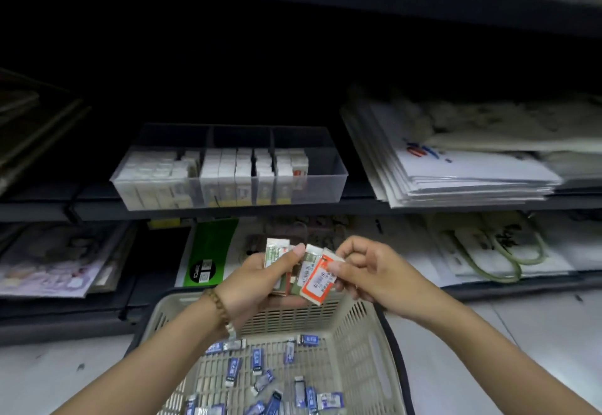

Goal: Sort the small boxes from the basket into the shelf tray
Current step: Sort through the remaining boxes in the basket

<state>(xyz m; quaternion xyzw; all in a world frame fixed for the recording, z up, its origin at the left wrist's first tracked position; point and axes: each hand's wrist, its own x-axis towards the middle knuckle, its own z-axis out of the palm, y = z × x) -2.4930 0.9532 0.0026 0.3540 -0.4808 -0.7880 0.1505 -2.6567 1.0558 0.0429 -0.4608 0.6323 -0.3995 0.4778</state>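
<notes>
The left hand is raised above the far rim of the beige plastic basket, its grip curled round a fanned bunch of small boxes, the thumb pressed across their fronts. The leftmost box in the fan carries a green and white label. The right hand meets it from the side, its grip pinching the orange-labelled box at the near end of the fan between thumb and forefinger. That box has a white sticker with dark print, too blurred to read. A wooden bead bracelet circles the left wrist.

On the basket floor lie many small blue and white packets, scattered loosely; their writing is too small to tell.

On the shelf above sits the clear shelf tray, split by dividers into three compartments. Rows of white boxes stand upright in it; in the right compartment one box with a red label stands at the end of the row.

Right of the tray lies a stack of white paper bags with a red and blue logo, unreadable. On the lower shelf, behind the hands, a green package shows a black label with two QR-style codes.
</notes>
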